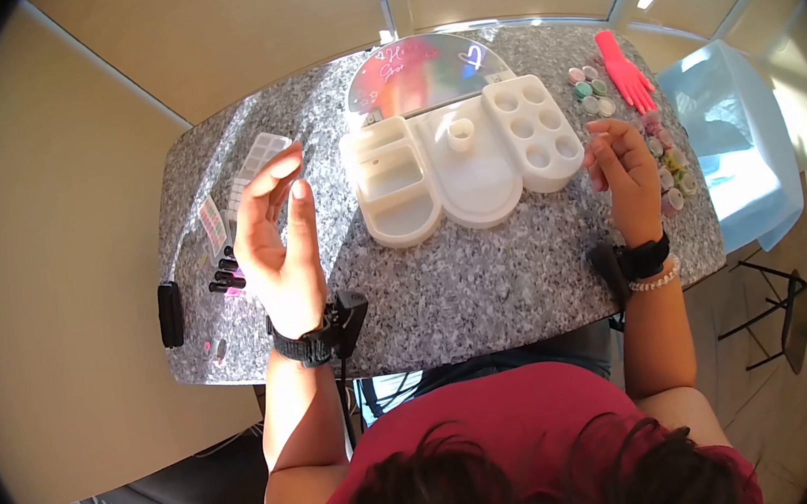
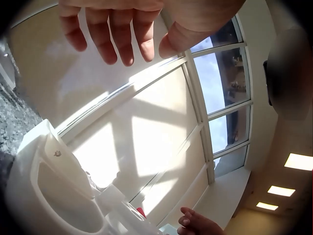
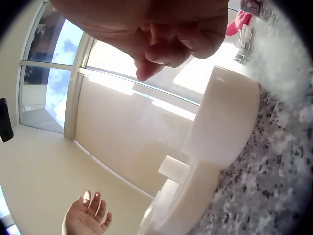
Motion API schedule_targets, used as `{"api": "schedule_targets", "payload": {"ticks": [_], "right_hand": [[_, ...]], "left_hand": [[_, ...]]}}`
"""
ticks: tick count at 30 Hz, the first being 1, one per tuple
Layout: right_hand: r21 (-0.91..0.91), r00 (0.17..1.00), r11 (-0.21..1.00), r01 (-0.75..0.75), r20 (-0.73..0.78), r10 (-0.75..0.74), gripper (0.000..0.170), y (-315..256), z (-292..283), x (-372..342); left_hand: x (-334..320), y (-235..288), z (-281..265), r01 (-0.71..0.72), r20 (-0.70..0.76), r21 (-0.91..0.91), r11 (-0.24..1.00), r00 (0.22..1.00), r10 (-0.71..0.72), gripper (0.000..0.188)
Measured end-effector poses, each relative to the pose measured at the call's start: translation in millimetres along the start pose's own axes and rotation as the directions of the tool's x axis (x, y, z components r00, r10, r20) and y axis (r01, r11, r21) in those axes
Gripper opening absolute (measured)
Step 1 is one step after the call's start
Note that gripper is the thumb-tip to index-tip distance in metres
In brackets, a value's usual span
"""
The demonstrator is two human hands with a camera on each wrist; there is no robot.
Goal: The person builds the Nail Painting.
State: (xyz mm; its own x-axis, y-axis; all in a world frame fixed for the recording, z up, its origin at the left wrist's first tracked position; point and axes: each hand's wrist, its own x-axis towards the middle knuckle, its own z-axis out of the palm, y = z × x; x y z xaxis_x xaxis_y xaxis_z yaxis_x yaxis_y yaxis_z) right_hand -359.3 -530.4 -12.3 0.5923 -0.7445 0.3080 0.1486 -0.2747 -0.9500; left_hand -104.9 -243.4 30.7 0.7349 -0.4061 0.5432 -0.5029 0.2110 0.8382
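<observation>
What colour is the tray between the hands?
The tray is white, best seen in the head view.

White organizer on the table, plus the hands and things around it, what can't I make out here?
- White organizer: left wrist view, cut off by the bottom edge.
- Compartmented case: head view, partly hidden behind the left hand.
- Small jars: head view, too small to tell their contents.
- Right hand: right wrist view, cut off by the top edge.

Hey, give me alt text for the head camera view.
A bare left hand and right hand hover on either side of a white compartmented organizer on a speckled gray table. Small jars and a pink hand-shaped item sit at the right.
</observation>
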Motion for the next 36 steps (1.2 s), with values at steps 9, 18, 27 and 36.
{"api": "schedule_targets", "payload": {"ticks": [9, 18, 27, 36], "right_hand": [[0.293, 0.994, 0.952, -0.089, -0.035, 0.104, 0.027, -30.9, 13.6, 54.8], [0.629, 0.969, 0.753, -0.193, -0.001, 0.249, 0.041, 11.7, 7.5, 69.0], [0.647, 0.944, 0.729, -0.224, -0.040, 0.326, 0.044, 22.0, -1.7, 63.0], [0.616, 0.937, 0.743, -0.261, -0.024, 0.349, 0.043, 19.7, 3.8, 61.2]], "left_hand": [[51.9, -56.9, 4.6, 0.413, 0.081, -0.392, 0.822, 0.906, -0.416, 0.028], [40.6, -66.8, -19.7, 0.504, 0.188, -0.662, 0.555, 0.828, -0.528, 0.049], [37.6, -62.4, -12.5, 0.544, 0.075, -0.520, 0.659, 0.797, -0.599, 0.048], [33.0, -61.7, 0.0, 0.622, 0.093, -0.326, 0.712, 0.770, -0.631, 0.050]]}}
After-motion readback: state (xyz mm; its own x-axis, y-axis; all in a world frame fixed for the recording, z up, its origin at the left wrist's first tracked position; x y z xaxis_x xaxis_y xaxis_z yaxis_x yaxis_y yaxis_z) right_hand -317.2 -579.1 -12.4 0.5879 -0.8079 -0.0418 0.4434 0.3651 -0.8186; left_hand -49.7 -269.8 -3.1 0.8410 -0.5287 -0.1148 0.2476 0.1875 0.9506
